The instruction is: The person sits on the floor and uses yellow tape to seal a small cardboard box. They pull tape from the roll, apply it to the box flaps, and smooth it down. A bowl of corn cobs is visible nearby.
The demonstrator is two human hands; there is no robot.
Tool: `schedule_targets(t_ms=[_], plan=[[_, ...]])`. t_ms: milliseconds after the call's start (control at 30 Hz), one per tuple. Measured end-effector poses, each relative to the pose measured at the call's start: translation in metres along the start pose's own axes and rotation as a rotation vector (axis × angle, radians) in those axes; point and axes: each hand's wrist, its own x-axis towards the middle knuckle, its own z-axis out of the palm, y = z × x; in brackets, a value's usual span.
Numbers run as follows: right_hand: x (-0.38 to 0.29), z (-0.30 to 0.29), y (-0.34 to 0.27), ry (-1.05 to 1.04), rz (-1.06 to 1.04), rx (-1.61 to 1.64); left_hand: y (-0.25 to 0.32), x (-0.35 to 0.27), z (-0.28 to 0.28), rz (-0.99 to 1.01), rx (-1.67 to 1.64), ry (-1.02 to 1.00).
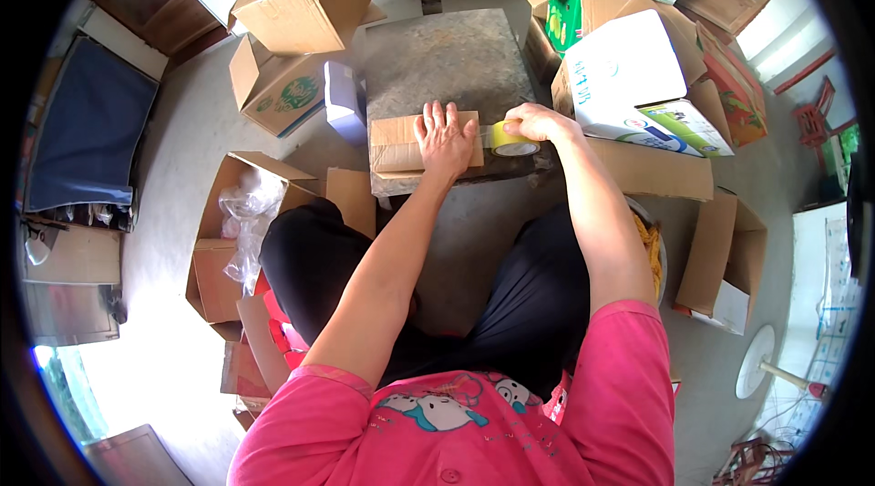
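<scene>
A small flat cardboard box [396, 144] lies near the front edge of a low, worn table [437, 62]. My left hand [444, 141] presses down flat on the box, its fingers slightly apart. To its right, my right hand [536, 124] grips a roll of yellow packing tape [513, 141] just beyond the box's right end. A short stretch of clear tape spans from the roll to the box. The palm side of both hands is hidden.
Open cardboard boxes [294, 14] are stacked behind left. A white printed carton [625, 69] stands at the right among more boxes. Nearer left, an open box [212, 247] holds clear plastic bags [253, 219]. Another open box [724, 260] sits on the floor at right.
</scene>
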Motion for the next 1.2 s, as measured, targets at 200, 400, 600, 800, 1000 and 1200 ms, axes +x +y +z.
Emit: schedule_targets(t_ms=[200, 400, 600, 800, 1000, 1200], plan=[[-0.002, 0.004, 0.005, 0.051, -0.064, 0.074, 0.005, -0.001, -0.016, -0.007, 0.015, -0.102], [0.003, 0.009, 0.008, 0.003, -0.038, 0.063, 0.007, -0.001, -0.016, -0.025, 0.021, -0.112], [-0.005, 0.014, 0.004, 0.134, -0.034, -0.076, 0.009, 0.0, -0.017, -0.032, 0.022, -0.121], [-0.063, -0.019, -0.004, 0.239, -0.243, 0.318, 0.007, 0.002, -0.009, -0.002, 0.058, -0.09], [-0.23, 0.018, 0.017, 0.707, -0.156, 0.7, 0.005, -0.001, -0.016, 0.01, 0.054, -0.112], [-0.343, 0.136, 0.101, 0.957, 0.574, 0.524, 0.009, 0.002, -0.017, 0.022, 0.054, -0.128]])
